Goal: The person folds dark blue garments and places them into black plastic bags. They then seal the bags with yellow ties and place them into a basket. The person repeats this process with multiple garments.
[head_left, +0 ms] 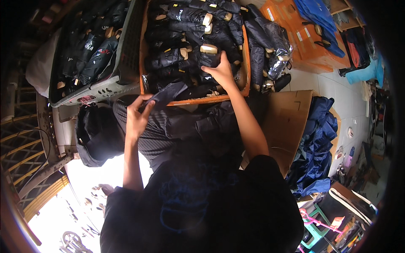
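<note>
White tiles (pixel 301 82) lie past your right fingers (pixel 223 61), gripping a probably light, slick umbrella (pixel 209 60), best held near its handle (pixel 209 49); left fingers (pixel 147 109) pinch dark cloth (pixel 171 92).

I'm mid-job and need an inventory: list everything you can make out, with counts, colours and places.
Held umbrella: one, black with pale handle end, right hand
Dark cloth piece: one, left hand
Orange-edged box: one, top centre
Folded umbrellas: many, mostly black, inside that box, in the crate and right of the box
Crate: one, dark grey-green, upper left
Orange carton: at least one, upper right
Blue fabric: on the carton
Cardboard box: one, brown, right
Navy fabric: heap, in it
Plastic stool: one, green, lower right
Rim clutter: too unclear to count
Hands: two, bare, left and right
</note>
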`<move>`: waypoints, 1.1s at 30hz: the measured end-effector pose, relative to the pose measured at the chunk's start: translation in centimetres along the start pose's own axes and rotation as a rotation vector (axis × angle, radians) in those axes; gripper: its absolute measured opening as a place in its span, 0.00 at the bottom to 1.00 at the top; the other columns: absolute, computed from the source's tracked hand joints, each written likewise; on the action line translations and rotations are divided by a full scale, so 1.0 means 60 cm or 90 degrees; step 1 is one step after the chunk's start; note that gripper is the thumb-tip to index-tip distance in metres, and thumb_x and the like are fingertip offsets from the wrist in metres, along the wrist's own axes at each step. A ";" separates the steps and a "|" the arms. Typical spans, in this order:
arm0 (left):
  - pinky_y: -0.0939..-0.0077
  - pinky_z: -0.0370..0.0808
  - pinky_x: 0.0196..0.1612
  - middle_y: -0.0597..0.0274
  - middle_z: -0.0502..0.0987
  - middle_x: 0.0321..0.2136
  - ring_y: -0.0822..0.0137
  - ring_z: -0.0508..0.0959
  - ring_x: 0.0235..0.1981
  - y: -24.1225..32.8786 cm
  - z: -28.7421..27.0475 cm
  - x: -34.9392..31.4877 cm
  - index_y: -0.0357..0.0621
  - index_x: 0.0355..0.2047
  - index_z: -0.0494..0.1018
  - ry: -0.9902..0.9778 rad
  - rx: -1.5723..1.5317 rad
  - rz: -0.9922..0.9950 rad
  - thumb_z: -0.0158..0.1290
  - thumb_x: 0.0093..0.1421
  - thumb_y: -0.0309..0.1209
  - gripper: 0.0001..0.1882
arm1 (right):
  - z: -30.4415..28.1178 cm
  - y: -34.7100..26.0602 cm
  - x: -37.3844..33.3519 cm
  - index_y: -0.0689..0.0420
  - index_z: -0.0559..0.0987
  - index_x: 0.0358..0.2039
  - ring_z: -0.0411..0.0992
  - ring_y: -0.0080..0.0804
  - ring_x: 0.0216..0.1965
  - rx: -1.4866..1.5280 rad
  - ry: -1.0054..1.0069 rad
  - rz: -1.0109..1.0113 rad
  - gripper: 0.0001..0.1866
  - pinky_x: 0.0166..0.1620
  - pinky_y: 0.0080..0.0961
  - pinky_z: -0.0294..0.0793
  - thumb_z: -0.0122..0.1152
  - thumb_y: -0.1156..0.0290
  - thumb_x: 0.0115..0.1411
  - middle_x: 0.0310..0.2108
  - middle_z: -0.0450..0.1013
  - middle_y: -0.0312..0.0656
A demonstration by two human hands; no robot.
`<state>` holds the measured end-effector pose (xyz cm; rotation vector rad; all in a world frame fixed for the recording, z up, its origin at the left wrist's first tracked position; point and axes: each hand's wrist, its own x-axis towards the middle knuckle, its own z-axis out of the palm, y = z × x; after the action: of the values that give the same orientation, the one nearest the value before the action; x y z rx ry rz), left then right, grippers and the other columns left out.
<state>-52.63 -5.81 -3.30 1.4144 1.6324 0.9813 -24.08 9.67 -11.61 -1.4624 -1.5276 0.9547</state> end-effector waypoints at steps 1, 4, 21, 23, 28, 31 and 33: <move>0.77 0.70 0.42 0.59 0.79 0.32 0.72 0.75 0.35 -0.006 0.000 0.010 0.35 0.36 0.76 0.002 -0.009 0.009 0.57 0.59 0.26 0.07 | -0.005 -0.021 -0.018 0.63 0.65 0.46 0.73 0.47 0.47 0.058 0.005 -0.048 0.36 0.50 0.36 0.69 0.76 0.68 0.39 0.42 0.73 0.54; 0.70 0.68 0.50 0.60 0.79 0.37 0.62 0.74 0.45 0.005 -0.003 0.042 0.39 0.35 0.77 0.078 0.157 0.297 0.57 0.53 0.21 0.08 | -0.030 -0.060 -0.072 0.59 0.67 0.49 0.73 0.44 0.46 0.096 0.030 -0.099 0.32 0.50 0.33 0.70 0.72 0.78 0.42 0.44 0.73 0.47; 0.58 0.62 0.47 0.64 0.76 0.36 0.58 0.71 0.43 0.005 0.072 0.018 0.43 0.29 0.78 -0.119 0.436 0.210 0.59 0.51 0.46 0.18 | -0.085 -0.050 -0.056 0.59 0.76 0.48 0.70 0.44 0.52 -0.436 -0.194 0.283 0.35 0.57 0.33 0.64 0.58 0.40 0.52 0.48 0.73 0.52; 0.58 0.62 0.47 0.62 0.75 0.34 0.57 0.71 0.42 0.012 0.097 0.020 0.44 0.32 0.76 -0.104 0.467 0.184 0.59 0.50 0.51 0.22 | -0.074 -0.025 -0.046 0.58 0.70 0.56 0.66 0.46 0.56 -0.420 -0.238 0.342 0.48 0.59 0.35 0.63 0.60 0.33 0.45 0.52 0.70 0.55; 0.56 0.62 0.51 0.61 0.72 0.36 0.56 0.69 0.45 0.003 0.135 0.007 0.47 0.38 0.73 -0.074 0.496 0.237 0.63 0.47 0.47 0.23 | -0.082 -0.022 -0.041 0.57 0.58 0.66 0.62 0.41 0.61 -0.167 -0.309 0.419 0.53 0.57 0.30 0.65 0.66 0.42 0.45 0.59 0.64 0.52; 0.54 0.61 0.54 0.63 0.73 0.39 0.58 0.68 0.47 -0.015 0.126 0.002 0.49 0.36 0.79 -0.034 0.420 0.245 0.63 0.48 0.42 0.17 | -0.098 -0.033 -0.059 0.59 0.55 0.66 0.63 0.40 0.59 0.196 -0.312 0.325 0.48 0.59 0.32 0.62 0.66 0.56 0.49 0.59 0.62 0.53; 0.55 0.61 0.54 0.64 0.74 0.41 0.58 0.69 0.47 -0.006 0.121 0.000 0.51 0.34 0.83 -0.016 0.385 0.228 0.62 0.50 0.39 0.12 | -0.116 -0.041 -0.081 0.59 0.57 0.65 0.67 0.33 0.55 0.284 -0.212 0.265 0.41 0.54 0.26 0.67 0.60 0.65 0.51 0.57 0.65 0.47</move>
<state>-46.25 -5.31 -6.71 2.1700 1.7756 0.6678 -18.58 4.66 -6.82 -1.3572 -1.1332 1.7358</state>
